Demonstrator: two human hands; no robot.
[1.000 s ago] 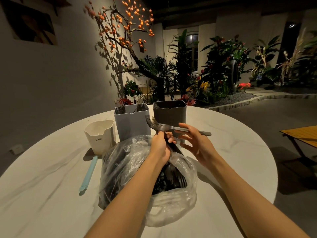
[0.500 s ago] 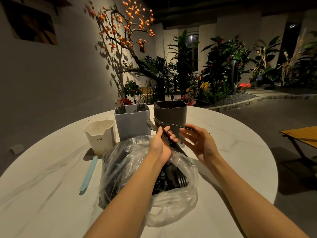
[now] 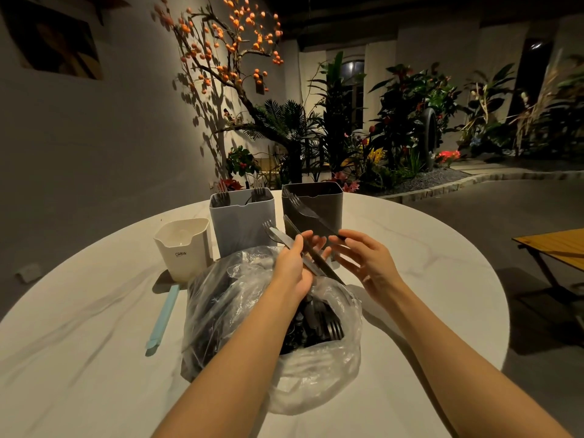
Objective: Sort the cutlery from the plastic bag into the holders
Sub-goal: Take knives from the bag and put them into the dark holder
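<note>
1. Left hand (image 3: 295, 263): grips a bundle of cutlery (image 3: 286, 240) above the plastic bag (image 3: 240, 298).
2. Right hand (image 3: 366, 260): pinches a dark fork (image 3: 308, 211) by its handle, tines at the dark holder (image 3: 316, 200).
3. Blue-grey holder (image 3: 241, 226): forks standing inside.
4. White holder (image 3: 183, 248): left of it.
5. Plastic bag: more cutlery inside, on the round table (image 3: 410, 248).
</note>
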